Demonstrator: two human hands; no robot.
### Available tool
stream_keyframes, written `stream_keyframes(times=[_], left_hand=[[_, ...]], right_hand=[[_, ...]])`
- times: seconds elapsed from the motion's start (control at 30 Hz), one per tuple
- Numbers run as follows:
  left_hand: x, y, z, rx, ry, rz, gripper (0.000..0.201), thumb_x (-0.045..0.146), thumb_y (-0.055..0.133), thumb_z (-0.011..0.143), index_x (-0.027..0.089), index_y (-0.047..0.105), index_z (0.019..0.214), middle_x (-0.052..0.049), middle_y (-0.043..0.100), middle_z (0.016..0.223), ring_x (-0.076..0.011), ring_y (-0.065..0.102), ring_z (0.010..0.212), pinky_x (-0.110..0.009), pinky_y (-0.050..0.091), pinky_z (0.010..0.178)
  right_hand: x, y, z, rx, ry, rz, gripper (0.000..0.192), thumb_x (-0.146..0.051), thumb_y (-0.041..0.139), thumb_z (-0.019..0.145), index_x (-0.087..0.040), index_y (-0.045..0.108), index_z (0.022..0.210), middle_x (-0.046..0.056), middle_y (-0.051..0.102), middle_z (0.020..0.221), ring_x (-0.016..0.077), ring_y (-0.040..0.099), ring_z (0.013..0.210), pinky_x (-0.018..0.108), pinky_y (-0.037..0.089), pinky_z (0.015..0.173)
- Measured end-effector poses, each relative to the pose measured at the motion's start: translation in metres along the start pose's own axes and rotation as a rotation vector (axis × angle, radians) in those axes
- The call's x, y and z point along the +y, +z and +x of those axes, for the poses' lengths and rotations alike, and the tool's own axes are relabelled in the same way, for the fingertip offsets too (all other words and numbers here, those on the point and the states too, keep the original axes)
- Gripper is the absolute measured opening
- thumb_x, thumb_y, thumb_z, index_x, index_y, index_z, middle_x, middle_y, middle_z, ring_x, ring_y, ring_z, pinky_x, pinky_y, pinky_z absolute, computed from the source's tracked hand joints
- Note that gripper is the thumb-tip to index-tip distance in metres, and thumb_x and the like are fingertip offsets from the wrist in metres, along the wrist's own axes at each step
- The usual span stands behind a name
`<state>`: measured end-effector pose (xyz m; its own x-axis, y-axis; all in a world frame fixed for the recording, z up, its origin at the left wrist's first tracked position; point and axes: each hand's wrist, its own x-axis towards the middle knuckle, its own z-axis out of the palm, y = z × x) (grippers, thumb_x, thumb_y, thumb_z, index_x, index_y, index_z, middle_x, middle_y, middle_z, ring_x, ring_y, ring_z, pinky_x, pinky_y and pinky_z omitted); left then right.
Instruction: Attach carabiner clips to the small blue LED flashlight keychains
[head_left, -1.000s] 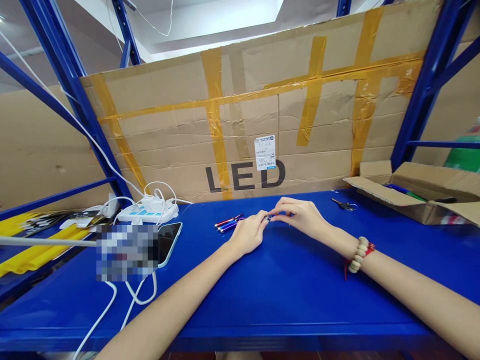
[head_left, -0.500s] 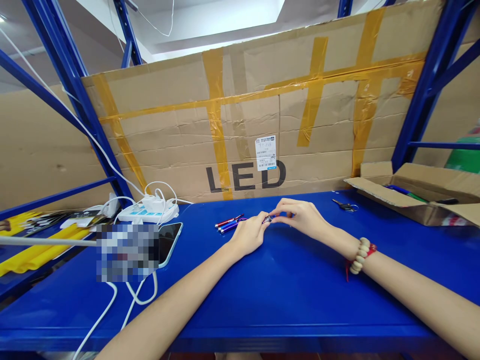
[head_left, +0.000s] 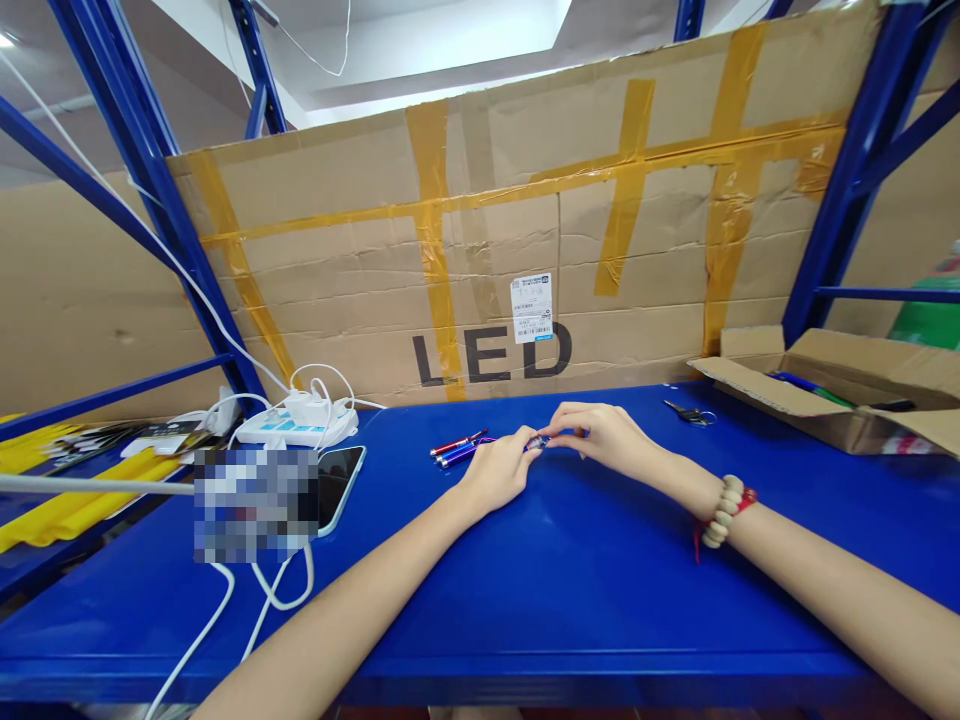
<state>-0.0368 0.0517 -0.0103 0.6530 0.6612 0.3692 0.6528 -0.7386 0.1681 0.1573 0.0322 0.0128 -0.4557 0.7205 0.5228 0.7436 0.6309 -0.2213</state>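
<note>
A: Head view, what's held?
B: Left hand (head_left: 499,470) and right hand (head_left: 607,438) both pinch a small blue metal pen-like piece (head_left: 535,441) over the blue tabletop (head_left: 570,580).
A: Nearby?
B: Loose red and blue pens (head_left: 456,447) just left; silver keys (head_left: 690,411), open cardboard box (head_left: 840,395) right; nothing blocks.

The blue shelf (head_left: 570,580) carries a power strip (head_left: 296,427) and phone (head_left: 337,485) toward its left edge, pens (head_left: 456,447) at centre, keys (head_left: 690,411) and an open cardboard box (head_left: 832,400) at the right rear.

Both arms reach forward, left hand (head_left: 499,468) and right hand (head_left: 609,440) pinching fingertips together
</note>
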Motion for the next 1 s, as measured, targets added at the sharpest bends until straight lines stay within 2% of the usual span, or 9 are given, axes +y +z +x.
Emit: stream_keyframes(times=[0.33,0.5,0.6,0.8,1.0], left_hand=[[-0.0008,0.0002,0.0005,-0.038,-0.006,0.004,0.015,0.027,0.033,0.093,0.020,0.045,0.100,-0.002,0.063,0.093,-0.0188,0.062,0.083,-0.024,0.043,0.062],[0.0008,-0.0023,-0.0012,-0.058,0.104,-0.024,0.012,0.025,0.035,0.093,0.019,0.044,0.098,-0.003,0.063,0.099,-0.0188,0.061,0.088,-0.025,0.043,0.066],[0.0003,-0.0022,-0.0023,-0.067,0.138,-0.050,0.013,0.026,0.034,0.094,0.020,0.043,0.099,-0.003,0.063,0.098,-0.0187,0.062,0.086,-0.024,0.043,0.066],[-0.0024,-0.0008,-0.0028,-0.075,0.145,-0.096,0.013,0.026,0.033,0.094,0.020,0.041,0.100,-0.004,0.062,0.098,-0.0197,0.061,0.086,-0.025,0.043,0.067],[-0.0018,-0.0010,-0.0023,-0.080,0.083,-0.121,0.014,0.027,0.030,0.094,0.020,0.040,0.100,-0.004,0.062,0.090,-0.0196,0.061,0.081,-0.026,0.042,0.065]], right_hand=[[0.0015,-0.0015,0.0000,-0.041,0.009,0.005,0.015,-0.030,0.056,0.083,-0.023,0.068,0.083,-0.003,0.063,0.084,0.0037,0.051,0.050,0.019,0.034,0.054],[0.0035,-0.0024,0.0002,-0.069,-0.001,0.038,0.022,-0.040,0.062,0.076,-0.020,0.068,0.070,-0.001,0.063,0.080,0.0066,0.052,0.054,0.020,0.032,0.052],[0.0048,-0.0028,-0.0007,-0.088,-0.060,0.033,0.025,-0.042,0.059,0.079,-0.020,0.067,0.071,-0.001,0.063,0.080,0.0077,0.053,0.057,0.021,0.032,0.054],[0.0037,-0.0042,-0.0031,-0.149,-0.185,-0.151,0.024,-0.032,0.049,0.088,-0.020,0.067,0.077,0.000,0.064,0.083,0.0098,0.058,0.069,0.021,0.030,0.055],[0.0023,-0.0019,-0.0018,-0.183,-0.186,-0.309,0.029,-0.030,0.039,0.092,-0.019,0.065,0.083,0.003,0.063,0.086,0.0105,0.057,0.066,0.021,0.027,0.051]])
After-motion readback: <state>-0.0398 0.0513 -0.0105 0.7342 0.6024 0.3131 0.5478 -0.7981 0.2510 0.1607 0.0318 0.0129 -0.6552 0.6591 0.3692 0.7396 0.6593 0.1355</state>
